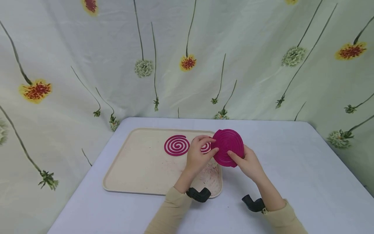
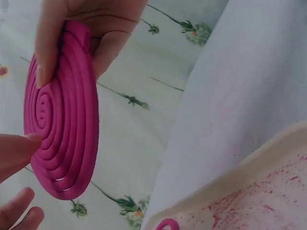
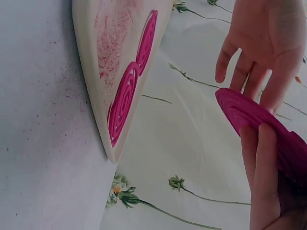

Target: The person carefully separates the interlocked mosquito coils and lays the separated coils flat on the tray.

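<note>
A magenta mosquito coil disc (image 1: 226, 143), its spiral wound tight, is held up off the table in the head view. My right hand (image 1: 251, 165) grips its lower right part, thumb on the near face; the right wrist view shows fingers (image 3: 266, 143) against the other face. At the disc's left edge is my left hand (image 1: 197, 157), thumb and forefinger tips on or close to it. In the left wrist view one left fingertip (image 2: 33, 138) touches the rim while other fingers stand apart. Two looser spiral coils (image 1: 176, 145) lie on the tray, one partly behind my left hand.
The beige tray (image 1: 137, 162) lies on a white-covered table (image 1: 292, 162), left of the held disc. Pink crumbs and smears (image 1: 211, 177) mark its right end. Behind the table hangs a flowered cloth (image 1: 251, 65). Dark bands (image 1: 199, 195) sit at both wrists.
</note>
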`<state>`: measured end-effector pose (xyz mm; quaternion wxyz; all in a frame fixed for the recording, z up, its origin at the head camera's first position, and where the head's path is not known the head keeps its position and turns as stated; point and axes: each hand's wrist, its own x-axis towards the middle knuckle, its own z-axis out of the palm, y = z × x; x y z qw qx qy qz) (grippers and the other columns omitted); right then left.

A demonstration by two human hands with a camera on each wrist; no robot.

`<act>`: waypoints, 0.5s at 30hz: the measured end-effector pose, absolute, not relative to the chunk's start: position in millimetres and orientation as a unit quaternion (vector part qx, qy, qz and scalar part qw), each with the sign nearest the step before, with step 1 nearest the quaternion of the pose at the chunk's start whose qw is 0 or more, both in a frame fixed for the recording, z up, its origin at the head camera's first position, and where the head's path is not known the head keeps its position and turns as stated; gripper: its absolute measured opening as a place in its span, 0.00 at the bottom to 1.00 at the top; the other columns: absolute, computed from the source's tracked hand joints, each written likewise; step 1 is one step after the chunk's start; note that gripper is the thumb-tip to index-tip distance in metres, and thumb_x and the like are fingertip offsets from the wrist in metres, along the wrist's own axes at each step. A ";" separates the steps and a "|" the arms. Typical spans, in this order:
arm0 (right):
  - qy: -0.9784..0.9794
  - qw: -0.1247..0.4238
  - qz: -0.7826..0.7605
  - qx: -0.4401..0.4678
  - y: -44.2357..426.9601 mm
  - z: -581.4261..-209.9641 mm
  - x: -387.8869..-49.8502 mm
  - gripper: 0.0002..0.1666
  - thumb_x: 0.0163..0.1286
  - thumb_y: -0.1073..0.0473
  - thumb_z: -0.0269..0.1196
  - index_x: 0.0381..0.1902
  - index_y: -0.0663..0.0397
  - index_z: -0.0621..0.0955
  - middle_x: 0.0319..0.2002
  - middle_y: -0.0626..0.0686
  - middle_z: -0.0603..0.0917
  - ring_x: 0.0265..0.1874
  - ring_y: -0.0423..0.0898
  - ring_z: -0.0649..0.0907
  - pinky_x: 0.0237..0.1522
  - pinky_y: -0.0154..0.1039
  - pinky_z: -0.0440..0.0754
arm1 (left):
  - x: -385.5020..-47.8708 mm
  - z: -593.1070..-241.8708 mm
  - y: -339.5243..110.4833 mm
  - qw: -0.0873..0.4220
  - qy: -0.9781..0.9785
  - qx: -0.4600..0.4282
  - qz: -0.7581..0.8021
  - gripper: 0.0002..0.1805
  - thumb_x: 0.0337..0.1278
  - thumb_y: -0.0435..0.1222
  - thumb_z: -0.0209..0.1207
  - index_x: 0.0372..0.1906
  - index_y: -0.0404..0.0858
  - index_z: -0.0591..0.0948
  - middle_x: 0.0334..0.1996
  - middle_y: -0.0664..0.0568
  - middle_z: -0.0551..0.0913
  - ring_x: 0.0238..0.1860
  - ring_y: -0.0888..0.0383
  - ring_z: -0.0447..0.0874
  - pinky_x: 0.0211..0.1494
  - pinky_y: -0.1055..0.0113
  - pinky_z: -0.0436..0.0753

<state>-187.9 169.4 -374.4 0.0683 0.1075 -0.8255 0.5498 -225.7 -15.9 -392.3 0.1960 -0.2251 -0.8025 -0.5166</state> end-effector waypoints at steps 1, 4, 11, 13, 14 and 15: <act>-0.832 0.076 0.538 0.107 166.7 -376.1 -187.7 0.24 0.66 0.60 0.61 0.57 0.66 0.71 0.47 0.65 0.80 0.40 0.56 0.83 0.37 0.41 0.84 | -224.9 -393.3 -13.8 0.205 -0.808 -0.229 -0.503 0.14 0.49 0.38 0.67 0.43 0.40 0.84 0.45 0.48 0.78 0.50 0.53 0.74 0.51 0.53 0.77; -0.841 0.091 0.522 0.109 159.9 -378.9 -185.7 0.23 0.66 0.60 0.60 0.55 0.66 0.72 0.46 0.64 0.81 0.40 0.57 0.83 0.36 0.44 0.84 | -223.2 -395.4 -8.9 0.205 -0.804 -0.246 -0.501 0.12 0.49 0.39 0.67 0.39 0.40 0.85 0.39 0.50 0.80 0.45 0.55 0.75 0.45 0.56 0.80; -0.829 0.075 0.540 0.126 154.2 -375.2 -180.3 0.26 0.72 0.50 0.53 0.57 0.64 0.73 0.47 0.63 0.81 0.41 0.56 0.83 0.39 0.45 0.84 | -222.1 -397.1 -7.9 0.170 -0.766 -0.277 -0.555 0.15 0.52 0.35 0.65 0.46 0.37 0.83 0.40 0.48 0.80 0.42 0.54 0.79 0.42 0.56 0.83; -0.815 0.068 0.558 0.137 155.3 -372.7 -180.0 0.28 0.76 0.48 0.44 0.59 0.66 0.72 0.48 0.64 0.80 0.43 0.57 0.83 0.40 0.44 0.84 | -223.1 -396.7 -9.5 0.152 -0.746 -0.276 -0.587 0.15 0.53 0.33 0.65 0.47 0.36 0.82 0.41 0.47 0.81 0.42 0.54 0.79 0.45 0.57 0.83; -0.808 0.066 0.568 0.143 156.4 -371.9 -180.0 0.30 0.77 0.48 0.41 0.59 0.67 0.72 0.49 0.65 0.80 0.44 0.58 0.82 0.41 0.43 0.83 | -223.6 -396.1 -10.5 0.141 -0.735 -0.275 -0.603 0.15 0.53 0.32 0.65 0.47 0.35 0.82 0.41 0.46 0.81 0.42 0.54 0.80 0.46 0.58 0.82; -0.799 0.064 0.579 0.151 157.6 -371.3 -180.4 0.30 0.77 0.49 0.39 0.60 0.67 0.71 0.49 0.65 0.79 0.45 0.59 0.82 0.41 0.42 0.83 | -224.3 -396.1 -11.5 0.128 -0.724 -0.275 -0.620 0.15 0.53 0.32 0.64 0.47 0.35 0.82 0.42 0.46 0.81 0.42 0.54 0.80 0.46 0.60 0.82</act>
